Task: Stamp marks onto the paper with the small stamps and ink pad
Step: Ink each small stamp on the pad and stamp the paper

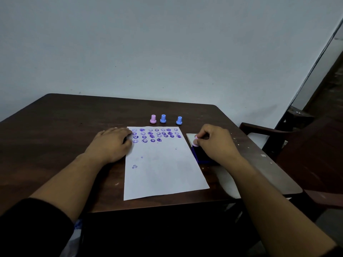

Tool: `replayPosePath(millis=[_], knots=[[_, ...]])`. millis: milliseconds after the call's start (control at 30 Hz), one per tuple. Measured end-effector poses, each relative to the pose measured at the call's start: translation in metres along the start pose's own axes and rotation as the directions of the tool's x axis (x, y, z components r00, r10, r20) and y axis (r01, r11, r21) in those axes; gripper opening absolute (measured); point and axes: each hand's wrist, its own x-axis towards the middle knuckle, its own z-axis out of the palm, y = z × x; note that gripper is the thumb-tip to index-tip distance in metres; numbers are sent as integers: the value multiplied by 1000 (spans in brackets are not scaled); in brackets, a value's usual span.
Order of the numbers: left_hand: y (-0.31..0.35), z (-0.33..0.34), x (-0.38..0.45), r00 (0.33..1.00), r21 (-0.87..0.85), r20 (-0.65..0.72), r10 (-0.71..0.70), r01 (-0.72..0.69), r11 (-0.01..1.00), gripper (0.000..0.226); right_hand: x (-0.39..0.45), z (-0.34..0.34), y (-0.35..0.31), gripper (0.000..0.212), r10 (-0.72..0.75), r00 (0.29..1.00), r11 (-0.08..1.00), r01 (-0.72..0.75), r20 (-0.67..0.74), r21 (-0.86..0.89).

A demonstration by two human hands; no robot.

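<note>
Two hands work: the right hand (216, 143) pinches a pink stamp (195, 141) in its fingers on the ink pad (199, 156); the left hand (111, 143) lies flat, fingers together, on the paper (163, 169).

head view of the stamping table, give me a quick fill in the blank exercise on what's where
1. Beyond the paper stand three spare stamps: one pink stamp and ____ blue ones.
2. The right hand presses a pink stamp onto the ____ at the paper's right edge.
3. The left hand lies flat on the paper's upper ____ corner.
4. The purple marks fill only the ____ part of the sheet.

Missing words: two; ink pad; left; top
</note>
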Motion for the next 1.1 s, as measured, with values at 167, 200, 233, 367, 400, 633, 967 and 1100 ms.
replayPosePath(millis=[167, 200, 233, 367, 400, 633, 967, 1100], knots=[[-1, 1, 0, 1000, 3, -8, 9, -9, 1000, 46, 20, 14, -26, 21, -52, 997, 996, 48, 57, 76], [-2, 1, 0, 1000, 2, -7, 8, -8, 1000, 47, 24, 18, -31, 21, -63, 996, 996, 58, 60, 66], [-2, 1, 0, 1000, 1, -6, 7, -7, 1000, 47, 28, 23, -35, 20, -71, 995, 996, 67, 66, 60], [-4, 2, 1, 1000, -4, 0, 2, -2, 1000, 48, 41, 41, -45, 20, -54, 993, 996, 45, 108, 81], [-4, 2, 1, 1000, -5, 0, 0, 0, 1000, 48, 42, 45, -46, 20, -48, 992, 996, 39, 115, 83], [-4, 3, 2, 1000, -7, 20, -16, 16, 1000, 51, 42, 68, -51, 18, -52, 990, 994, 38, 128, 105], [-3, 2, 2, 999, 1, 30, -25, 25, 1000, 53, 41, 74, -55, 16, -64, 988, 996, 55, 139, 72], [-2, 2, 0, 999, 2, 22, -23, 23, 1000, 51, 38, 77, -53, 14, -86, 989, 996, 82, 124, 40]])
